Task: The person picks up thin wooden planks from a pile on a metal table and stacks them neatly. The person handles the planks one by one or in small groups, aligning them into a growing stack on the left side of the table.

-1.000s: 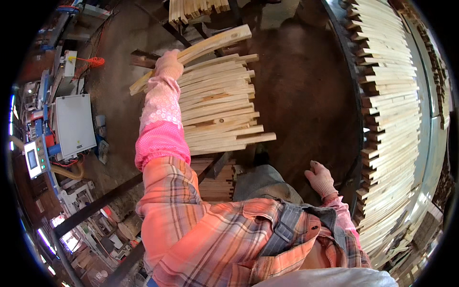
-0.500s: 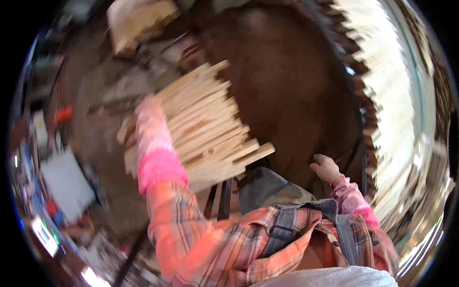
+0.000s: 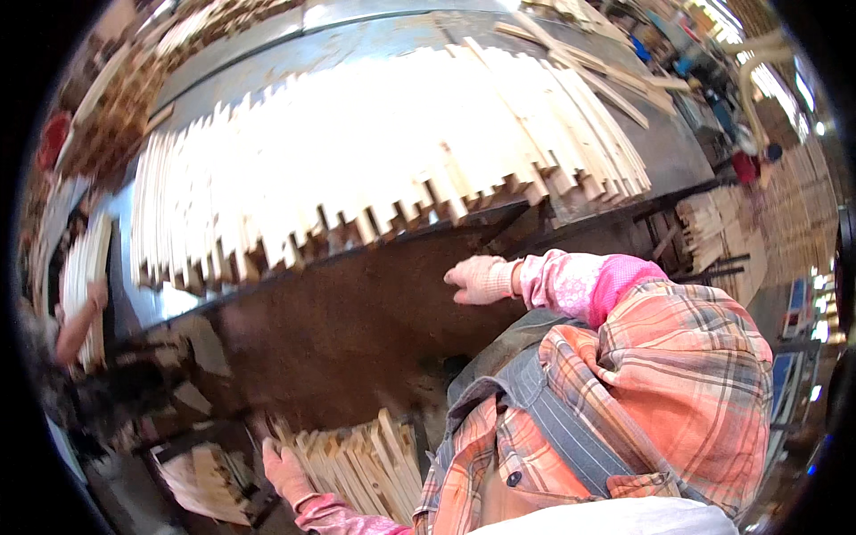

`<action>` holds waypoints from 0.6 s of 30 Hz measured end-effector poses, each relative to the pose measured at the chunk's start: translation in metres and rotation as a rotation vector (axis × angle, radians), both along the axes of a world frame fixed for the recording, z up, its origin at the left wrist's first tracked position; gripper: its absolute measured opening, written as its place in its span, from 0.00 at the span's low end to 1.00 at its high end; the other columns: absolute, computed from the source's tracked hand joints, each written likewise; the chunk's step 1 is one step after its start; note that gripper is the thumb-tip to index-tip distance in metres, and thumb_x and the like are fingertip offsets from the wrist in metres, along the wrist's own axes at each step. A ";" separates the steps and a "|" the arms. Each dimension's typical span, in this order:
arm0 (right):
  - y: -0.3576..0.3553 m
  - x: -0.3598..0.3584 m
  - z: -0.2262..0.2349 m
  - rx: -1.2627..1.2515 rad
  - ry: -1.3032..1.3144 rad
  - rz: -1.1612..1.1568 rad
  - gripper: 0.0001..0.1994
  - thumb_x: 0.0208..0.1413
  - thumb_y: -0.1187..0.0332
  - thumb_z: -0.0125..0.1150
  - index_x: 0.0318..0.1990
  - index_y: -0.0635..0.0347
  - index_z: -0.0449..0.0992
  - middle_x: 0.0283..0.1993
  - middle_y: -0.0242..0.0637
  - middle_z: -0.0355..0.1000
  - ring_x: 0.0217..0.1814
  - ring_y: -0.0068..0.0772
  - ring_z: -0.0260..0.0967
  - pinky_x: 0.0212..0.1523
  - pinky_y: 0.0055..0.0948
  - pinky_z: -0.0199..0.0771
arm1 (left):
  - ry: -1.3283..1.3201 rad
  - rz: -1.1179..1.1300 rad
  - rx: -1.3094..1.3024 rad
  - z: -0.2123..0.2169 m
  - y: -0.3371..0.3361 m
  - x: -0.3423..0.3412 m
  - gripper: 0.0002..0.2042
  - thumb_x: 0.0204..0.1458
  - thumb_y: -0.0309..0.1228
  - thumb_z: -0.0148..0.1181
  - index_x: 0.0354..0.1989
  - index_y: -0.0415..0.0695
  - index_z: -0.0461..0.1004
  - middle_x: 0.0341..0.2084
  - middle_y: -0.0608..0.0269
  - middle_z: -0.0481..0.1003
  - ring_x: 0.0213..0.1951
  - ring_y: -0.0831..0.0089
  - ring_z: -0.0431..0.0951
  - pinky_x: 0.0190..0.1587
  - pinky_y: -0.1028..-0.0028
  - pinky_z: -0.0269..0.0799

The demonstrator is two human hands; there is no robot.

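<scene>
A worker in an orange plaid shirt and grey striped apron stands at a long metal-topped bench [image 3: 660,143] in a woodworking shop, seen from a camera worn on the head. The gloved right hand [image 3: 481,279] reaches out over the dark floor toward the bench's near edge, fingers held loosely apart and holding nothing; it hangs just short of the row of pale wooden slats [image 3: 383,169] that lie side by side across the bench top, their near ends jutting unevenly over the edge (glare washes out much of their surface). The gloved left hand [image 3: 285,471], low at the near left, rests against the side of a second stack of slats [image 3: 361,464] piled close to the worker's body; whether its fingers are closed on a slat cannot be told from this angle. More loose slats [image 3: 588,53] lie crossed at the bench's far right end. At the far left edge another person's bare arm [image 3: 78,323] is laid against an upright bundle of slats [image 3: 80,276]. A further pile of slats [image 3: 713,227] sits on a dark rack to the right, beyond the worker's pink sleeve [image 3: 588,285].
</scene>
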State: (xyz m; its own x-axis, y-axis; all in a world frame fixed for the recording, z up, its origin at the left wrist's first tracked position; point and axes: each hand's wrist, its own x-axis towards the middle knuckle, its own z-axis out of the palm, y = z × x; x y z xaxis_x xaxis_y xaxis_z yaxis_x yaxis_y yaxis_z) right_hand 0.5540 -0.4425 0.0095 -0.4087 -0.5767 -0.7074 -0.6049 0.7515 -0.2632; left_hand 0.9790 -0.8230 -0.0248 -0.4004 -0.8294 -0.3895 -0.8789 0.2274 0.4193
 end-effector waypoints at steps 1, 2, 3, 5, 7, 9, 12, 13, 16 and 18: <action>0.019 -0.019 0.007 -0.059 0.052 -0.059 0.22 0.58 0.56 0.61 0.55 0.60 0.78 0.54 0.52 0.78 0.59 0.55 0.75 0.60 0.49 0.75 | 0.065 -0.053 -0.076 0.019 0.019 -0.044 0.25 0.57 0.25 0.57 0.65 0.35 0.69 0.58 0.46 0.76 0.60 0.57 0.77 0.64 0.65 0.68; 0.042 -0.040 0.014 -0.188 0.065 -0.109 0.22 0.58 0.56 0.61 0.54 0.60 0.77 0.53 0.52 0.78 0.59 0.55 0.76 0.60 0.49 0.75 | 0.114 -0.080 -0.162 0.034 0.036 -0.086 0.25 0.58 0.25 0.56 0.65 0.35 0.70 0.59 0.46 0.76 0.60 0.58 0.77 0.64 0.66 0.68; 0.070 -0.062 0.020 -0.288 0.222 -0.197 0.22 0.58 0.56 0.61 0.55 0.60 0.77 0.52 0.52 0.79 0.58 0.55 0.76 0.60 0.48 0.75 | 0.255 -0.154 -0.181 0.044 0.057 -0.129 0.24 0.59 0.24 0.56 0.65 0.36 0.70 0.59 0.46 0.76 0.60 0.57 0.77 0.64 0.65 0.69; 0.138 -0.111 0.032 -0.401 0.381 -0.344 0.23 0.58 0.56 0.62 0.57 0.59 0.77 0.52 0.53 0.79 0.57 0.55 0.77 0.60 0.46 0.75 | 0.470 -0.245 -0.139 0.050 0.114 -0.207 0.23 0.60 0.23 0.56 0.65 0.37 0.71 0.58 0.46 0.76 0.59 0.57 0.77 0.63 0.64 0.71; 0.219 -0.165 0.046 -0.414 0.460 -0.596 0.24 0.58 0.56 0.62 0.59 0.59 0.76 0.54 0.53 0.78 0.58 0.55 0.76 0.60 0.44 0.74 | 0.604 -0.381 -0.027 0.057 0.169 -0.277 0.23 0.60 0.23 0.57 0.65 0.38 0.71 0.57 0.49 0.77 0.57 0.60 0.79 0.61 0.65 0.73; 0.305 -0.218 0.058 -0.416 0.587 -0.746 0.25 0.57 0.57 0.62 0.58 0.62 0.76 0.55 0.54 0.77 0.58 0.53 0.76 0.60 0.42 0.74 | 0.693 -0.490 0.186 0.053 0.258 -0.341 0.23 0.60 0.23 0.59 0.65 0.38 0.72 0.55 0.52 0.78 0.55 0.65 0.79 0.60 0.68 0.74; 0.427 -0.304 0.074 -0.291 0.506 -0.959 0.27 0.56 0.56 0.64 0.58 0.65 0.76 0.55 0.57 0.77 0.58 0.53 0.76 0.60 0.41 0.74 | 0.559 -0.471 0.616 0.050 0.399 -0.424 0.23 0.59 0.24 0.62 0.65 0.40 0.73 0.52 0.55 0.80 0.54 0.68 0.80 0.59 0.70 0.74; 0.463 -0.332 0.077 -0.254 0.571 -1.032 0.28 0.55 0.55 0.64 0.60 0.65 0.75 0.56 0.56 0.77 0.60 0.53 0.75 0.61 0.41 0.73 | 0.527 -0.524 0.636 0.051 0.447 -0.450 0.24 0.59 0.25 0.63 0.65 0.42 0.72 0.52 0.55 0.80 0.53 0.69 0.80 0.59 0.70 0.74; 0.538 -0.396 0.076 -0.158 0.507 -1.069 0.34 0.54 0.53 0.65 0.65 0.63 0.70 0.61 0.55 0.74 0.64 0.54 0.72 0.65 0.41 0.70 | 0.264 -0.598 0.616 0.054 0.533 -0.499 0.26 0.58 0.30 0.65 0.67 0.45 0.71 0.50 0.55 0.81 0.52 0.71 0.81 0.57 0.70 0.75; 0.557 -0.417 0.063 -0.087 0.534 -1.042 0.39 0.53 0.51 0.66 0.70 0.62 0.66 0.66 0.52 0.71 0.68 0.54 0.69 0.68 0.41 0.67 | 0.240 -0.648 0.603 0.058 0.556 -0.514 0.27 0.58 0.32 0.65 0.67 0.45 0.70 0.48 0.56 0.81 0.52 0.69 0.82 0.57 0.70 0.75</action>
State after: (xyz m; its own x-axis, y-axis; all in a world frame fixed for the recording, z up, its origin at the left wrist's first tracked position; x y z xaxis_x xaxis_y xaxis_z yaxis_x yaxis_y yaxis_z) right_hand 0.1365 0.1141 0.0726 -0.9447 0.1740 -0.2779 0.2430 0.9406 -0.2372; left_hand 0.4652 -0.2667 0.0328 -0.8424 -0.0978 -0.5300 -0.5299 0.3292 0.7816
